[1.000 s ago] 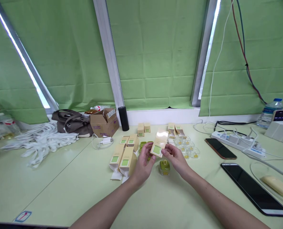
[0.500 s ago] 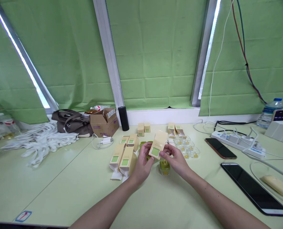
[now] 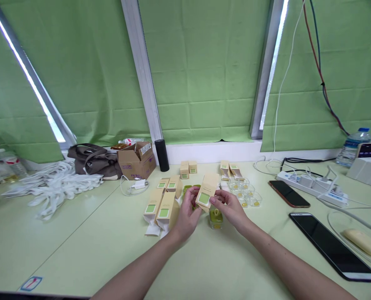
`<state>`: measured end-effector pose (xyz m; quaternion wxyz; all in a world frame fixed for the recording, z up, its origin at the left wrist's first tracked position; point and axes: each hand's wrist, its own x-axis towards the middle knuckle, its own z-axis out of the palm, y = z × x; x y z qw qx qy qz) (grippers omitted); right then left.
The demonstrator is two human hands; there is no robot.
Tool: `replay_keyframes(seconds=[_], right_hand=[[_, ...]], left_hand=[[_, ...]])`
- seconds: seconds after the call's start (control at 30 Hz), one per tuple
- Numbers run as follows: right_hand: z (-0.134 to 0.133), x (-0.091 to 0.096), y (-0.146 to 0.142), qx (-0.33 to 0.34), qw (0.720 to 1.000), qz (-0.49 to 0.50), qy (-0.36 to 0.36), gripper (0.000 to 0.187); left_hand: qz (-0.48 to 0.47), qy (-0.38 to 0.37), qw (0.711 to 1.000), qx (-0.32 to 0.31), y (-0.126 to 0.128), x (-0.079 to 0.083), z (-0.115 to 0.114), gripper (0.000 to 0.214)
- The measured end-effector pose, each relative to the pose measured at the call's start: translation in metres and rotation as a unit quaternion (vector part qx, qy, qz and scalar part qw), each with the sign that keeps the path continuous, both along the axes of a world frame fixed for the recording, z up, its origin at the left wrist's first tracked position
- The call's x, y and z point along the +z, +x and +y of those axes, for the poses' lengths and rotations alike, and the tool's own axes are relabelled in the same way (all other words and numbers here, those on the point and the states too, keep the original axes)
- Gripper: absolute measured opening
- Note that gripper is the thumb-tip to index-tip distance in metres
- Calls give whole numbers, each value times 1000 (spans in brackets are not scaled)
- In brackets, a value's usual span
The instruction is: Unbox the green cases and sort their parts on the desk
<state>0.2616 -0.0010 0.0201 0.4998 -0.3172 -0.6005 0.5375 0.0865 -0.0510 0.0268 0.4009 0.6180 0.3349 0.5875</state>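
Both my left hand (image 3: pixel 189 211) and my right hand (image 3: pixel 232 207) grip a small beige paper box (image 3: pixel 207 191) with a green square on its face, one hand at each side. It is held tilted above the table. Just below my right hand stands a small glass jar (image 3: pixel 215 219) with green contents and a yellow spot near its base. Left of my left hand several similar beige boxes (image 3: pixel 167 207) lie with white flaps open toward me. More green jars (image 3: pixel 187 189) are partly hidden behind my left hand. Clear glass cups (image 3: pixel 244 192) with yellow centres stand to the right.
At the back are small closed boxes (image 3: pixel 189 167), two open boxes (image 3: pixel 229 168), a black cylinder (image 3: pixel 162 155) and a cardboard carton (image 3: pixel 138 161). Right lie a phone (image 3: pixel 289 194), a larger phone (image 3: pixel 332 246) and a power strip (image 3: pixel 313 189). White straps (image 3: pixel 63 183) and a bag (image 3: pixel 94 160) are left.
The box in my hands has tipped slightly and its top edge sits a little lower. My hands keep their grip and have barely moved.
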Motion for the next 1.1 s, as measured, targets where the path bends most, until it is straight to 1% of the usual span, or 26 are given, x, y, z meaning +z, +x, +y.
replay_keyframes(seconds=[0.13,0.3,0.47,0.57,0.67,0.77,0.87,0.93,1.0,1.1], right_hand=[[1,2,1,-1,1000,21,-15,56],[1,3,1,1,999,35,-17,56],[-1,3,0,6,999,34,-29,56],[0,3,2,-2,999,36,-36,57],[0,5,5,-25,998,33,-39,56],[0,9,6,-37,998,32,-45,57],[-2,12,4,-30,997,45,-57,56],[-3,13,3,-24,996,56,-65,56],[-4,12,2,-22,995,65,-68,55],[-3,9,1,-14,995,73,-73,56]], left_hand=[[10,12,1000,-4,-3,-6,1,52],[25,11,1000,2,-4,-7,0,42],[17,4,1000,19,-1,-5,2,43],[10,4,1000,-3,1,-3,0,47],[7,-2,999,-34,2,-1,-4,56],[9,-10,999,-43,2,-1,-7,63],[21,-9,999,-32,0,-1,-7,67],[40,1,999,-20,-2,-1,-7,65],[70,19,997,-1,-4,0,-7,56],[114,41,992,43,-5,3,-7,43]])
